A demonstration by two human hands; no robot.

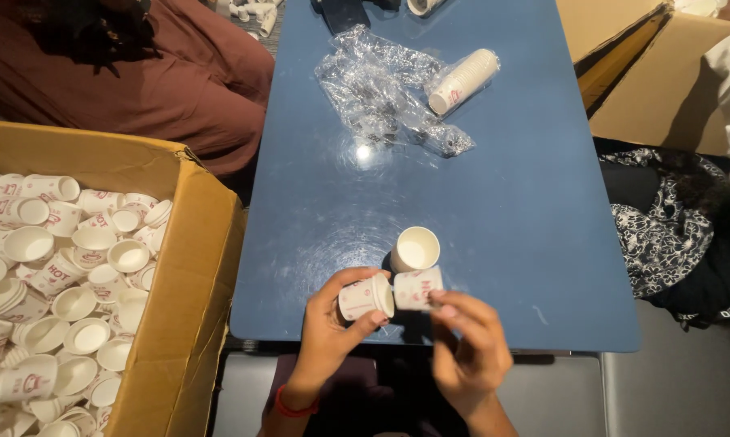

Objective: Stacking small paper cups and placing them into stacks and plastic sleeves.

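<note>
The right hand [471, 352] is motion-blurred, so its grip on the small paper cup [417, 289] is unclear. Left of the hands, the cardboard box [188, 267] runs off the frame edge. Beyond them, dark objects [344, 12] are cut off.

The small cup [366, 297] in my left hand [330, 340] is matt white paper with red print, like the one [417, 288] my right hand [470, 350] pinches. The blue table [502, 202] looks smooth and glossy, throwing back the lamp. The wrap [381, 89] on it is crinkled clear plastic; the box [191, 299] is rough brown cardboard.
</note>
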